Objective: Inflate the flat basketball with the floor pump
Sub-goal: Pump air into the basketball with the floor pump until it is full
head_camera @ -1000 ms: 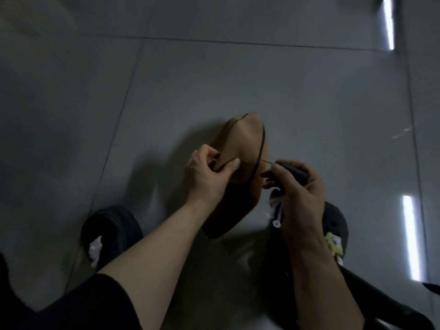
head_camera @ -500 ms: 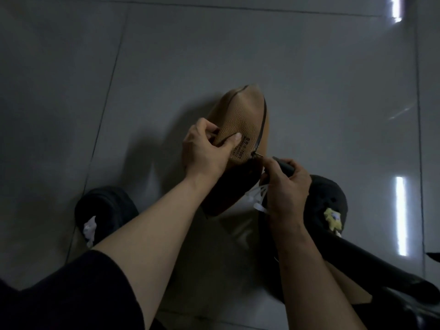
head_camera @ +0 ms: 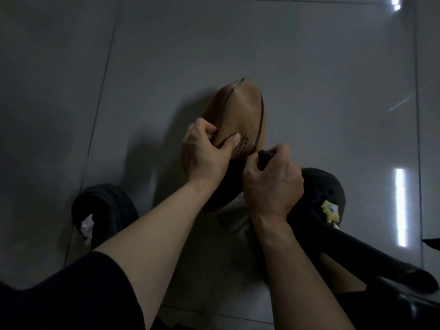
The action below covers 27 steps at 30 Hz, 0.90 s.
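Observation:
The flat brown basketball (head_camera: 240,115), folded in on itself, stands on edge on the grey floor tiles in the middle of the view. My left hand (head_camera: 207,151) grips its left side, thumb pressed on the pebbled skin near the printed text. My right hand (head_camera: 273,182) is closed around the black pump hose head (head_camera: 264,156), which is pressed against the ball's right seam; the needle is hidden. The black pump body (head_camera: 371,258) runs from under my right wrist to the lower right corner.
My two black clogs rest on the tiles: one at the lower left (head_camera: 104,210) with a white charm, one at the right (head_camera: 326,191) with a yellow charm. Ceiling lights reflect as bright strips (head_camera: 401,206) on the glossy floor at right.
The thin needle that showed between the hose head and the ball has gone out of sight as my right hand closed in on the seam. The ball stays in my left hand.

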Each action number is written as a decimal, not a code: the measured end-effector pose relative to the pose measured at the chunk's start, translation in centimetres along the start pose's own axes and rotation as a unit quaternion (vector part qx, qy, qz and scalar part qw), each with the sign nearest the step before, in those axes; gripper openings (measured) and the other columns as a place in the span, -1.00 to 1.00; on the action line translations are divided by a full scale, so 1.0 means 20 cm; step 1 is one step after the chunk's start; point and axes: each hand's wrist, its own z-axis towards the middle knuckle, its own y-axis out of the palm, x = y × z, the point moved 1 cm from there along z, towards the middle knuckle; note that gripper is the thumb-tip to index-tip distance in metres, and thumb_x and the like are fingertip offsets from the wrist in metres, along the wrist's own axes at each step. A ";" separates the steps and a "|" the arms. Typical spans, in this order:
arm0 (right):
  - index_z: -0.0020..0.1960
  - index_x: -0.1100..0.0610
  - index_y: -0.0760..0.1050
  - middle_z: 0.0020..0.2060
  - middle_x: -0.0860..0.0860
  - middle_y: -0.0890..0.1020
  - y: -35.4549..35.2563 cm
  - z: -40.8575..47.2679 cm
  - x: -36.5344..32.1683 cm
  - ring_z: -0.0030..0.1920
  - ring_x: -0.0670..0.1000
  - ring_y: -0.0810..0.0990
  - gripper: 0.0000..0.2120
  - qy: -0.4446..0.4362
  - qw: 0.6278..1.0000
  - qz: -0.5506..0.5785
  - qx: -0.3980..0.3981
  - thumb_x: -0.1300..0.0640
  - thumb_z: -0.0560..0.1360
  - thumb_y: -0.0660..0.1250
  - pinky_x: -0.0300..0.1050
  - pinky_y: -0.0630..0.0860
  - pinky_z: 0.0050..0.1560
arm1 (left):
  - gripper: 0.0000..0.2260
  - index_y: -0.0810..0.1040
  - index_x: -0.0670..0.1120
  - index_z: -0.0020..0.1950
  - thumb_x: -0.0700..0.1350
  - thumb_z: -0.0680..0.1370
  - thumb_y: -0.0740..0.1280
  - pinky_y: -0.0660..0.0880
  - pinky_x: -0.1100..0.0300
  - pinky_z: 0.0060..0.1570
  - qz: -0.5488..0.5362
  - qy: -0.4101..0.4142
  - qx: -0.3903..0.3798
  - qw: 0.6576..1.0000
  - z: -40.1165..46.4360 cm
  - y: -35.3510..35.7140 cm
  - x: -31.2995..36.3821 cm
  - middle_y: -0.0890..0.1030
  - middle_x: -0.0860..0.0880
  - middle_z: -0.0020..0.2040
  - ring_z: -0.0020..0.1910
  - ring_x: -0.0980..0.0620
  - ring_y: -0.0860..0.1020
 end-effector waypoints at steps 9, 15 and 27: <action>-0.30 0.19 0.47 -0.37 0.09 0.53 0.14 0.10 0.10 -0.32 0.04 0.50 -0.80 0.302 0.910 0.277 -0.062 0.10 0.42 0.36 -0.09 0.41 -0.27 | -0.33 0.31 -0.02 0.30 0.04 0.29 0.53 0.47 0.10 0.07 0.019 0.109 -0.128 0.986 -0.04 -0.03 -0.06 0.33 -0.02 0.16 0.10 0.04 0.40; -0.18 0.20 0.50 -0.33 0.01 0.56 0.12 0.11 0.10 -0.31 -0.04 0.55 -0.86 0.124 0.968 0.209 -0.059 0.12 0.45 0.37 -0.22 0.49 -0.32 | -0.03 -0.12 0.33 0.46 -0.14 0.33 0.47 0.26 -0.19 0.34 0.283 0.299 -0.248 0.877 0.07 -0.04 0.01 -0.36 -0.06 0.47 0.47 -0.20 -0.20; -0.07 0.25 0.52 -0.25 0.11 0.62 0.18 0.19 0.14 -0.26 0.00 0.63 -0.87 0.120 0.934 0.297 -0.157 0.17 0.50 0.36 -0.21 0.57 -0.32 | -0.22 0.16 0.16 0.48 -0.06 0.37 0.49 0.45 0.00 0.18 0.252 0.311 -0.219 0.890 0.12 -0.03 -0.02 -0.02 -0.19 0.53 0.23 -0.18 0.46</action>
